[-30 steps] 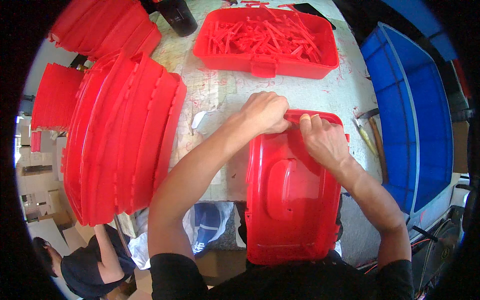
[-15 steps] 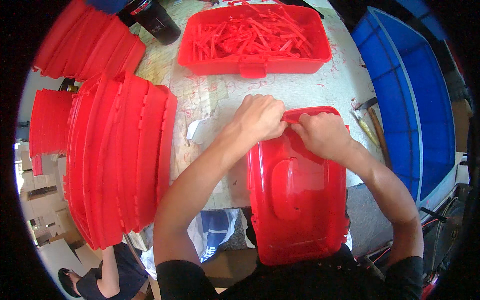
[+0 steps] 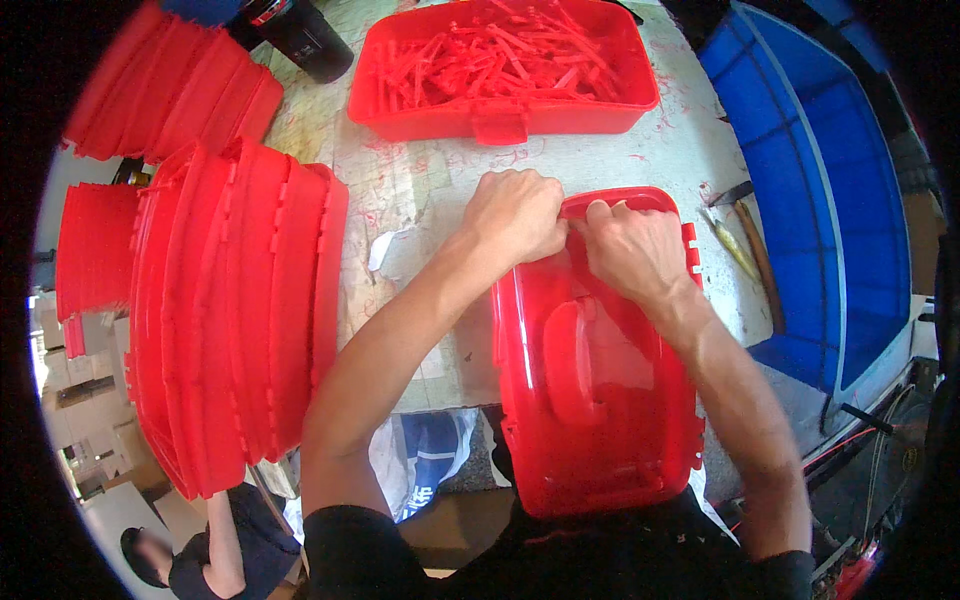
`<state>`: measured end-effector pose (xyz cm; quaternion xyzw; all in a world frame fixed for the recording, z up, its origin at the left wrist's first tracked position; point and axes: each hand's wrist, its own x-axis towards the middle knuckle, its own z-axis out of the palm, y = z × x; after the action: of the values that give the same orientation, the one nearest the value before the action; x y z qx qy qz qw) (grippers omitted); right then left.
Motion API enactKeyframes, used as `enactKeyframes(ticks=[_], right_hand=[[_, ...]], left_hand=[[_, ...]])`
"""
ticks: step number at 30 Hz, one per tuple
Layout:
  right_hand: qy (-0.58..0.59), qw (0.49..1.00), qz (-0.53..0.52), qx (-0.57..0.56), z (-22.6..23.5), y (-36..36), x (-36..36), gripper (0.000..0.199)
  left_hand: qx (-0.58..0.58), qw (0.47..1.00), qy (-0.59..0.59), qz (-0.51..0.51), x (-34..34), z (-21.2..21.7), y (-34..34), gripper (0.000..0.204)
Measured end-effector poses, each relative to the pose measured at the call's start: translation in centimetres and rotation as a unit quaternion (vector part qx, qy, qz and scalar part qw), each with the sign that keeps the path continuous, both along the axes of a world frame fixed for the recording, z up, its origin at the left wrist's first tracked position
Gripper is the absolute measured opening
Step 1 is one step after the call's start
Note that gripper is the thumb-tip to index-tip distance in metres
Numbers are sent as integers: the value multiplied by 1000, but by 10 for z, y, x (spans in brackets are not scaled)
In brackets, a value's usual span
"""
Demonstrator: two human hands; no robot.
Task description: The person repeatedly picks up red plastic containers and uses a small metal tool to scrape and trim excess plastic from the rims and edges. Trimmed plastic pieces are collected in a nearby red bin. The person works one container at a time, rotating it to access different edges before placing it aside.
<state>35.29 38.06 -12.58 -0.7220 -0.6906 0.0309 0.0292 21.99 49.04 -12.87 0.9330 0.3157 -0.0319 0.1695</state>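
A glossy red plastic lid (image 3: 640, 400) with a raised oval handle shape in its middle lies lengthwise before me, its near end against my body. My left hand (image 3: 515, 215) is closed at the far left corner of the lid, knuckles up. Close beside it, my right hand (image 3: 635, 245) is closed over the far edge, thumb side toward the left hand. The fingertips of both hands are partly hidden, so exactly what they pinch at that edge cannot be seen. Hinge-like notches run along the lid's right side.
Beyond the lid stands a red box (image 3: 500, 120) full of thin red plastic strips. Stacked red lids (image 3: 240, 310) rise at the left. A black cup (image 3: 305, 40) stands behind them. On the right are a wooden-handled hammer (image 3: 758, 255) and blue crates (image 3: 790, 200). Another person (image 3: 220, 550) is at lower left.
The lid and both hands have shifted slightly away from me. My right hand has turned at the wrist and its forearm has come inward. The view has also moved a little.
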Motion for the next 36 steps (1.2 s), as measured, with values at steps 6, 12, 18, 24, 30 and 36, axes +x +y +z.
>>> enactKeyframes(ticks=[6,12,18,24,30,36], right_hand=[[-51,999,1,14,5,-2,-8,14],[-210,954,214,-27,29,20,-3,12],[-9,1000,-25,-16,4,8,-4,19],[-41,999,-1,-3,8,10,-3,22],[-154,972,176,-5,22,21,0,8],[-8,998,36,43,24,-3,9,15]], left_hand=[[14,1000,-16,-6,3,2,1,25],[-14,1000,6,6,1,5,2,20],[-27,1000,5,6,3,3,3,24],[-1,1000,-15,0,4,0,6,26],[-13,999,-26,19,1,1,-1,19],[-69,997,-39,-7,-6,2,4,32]])
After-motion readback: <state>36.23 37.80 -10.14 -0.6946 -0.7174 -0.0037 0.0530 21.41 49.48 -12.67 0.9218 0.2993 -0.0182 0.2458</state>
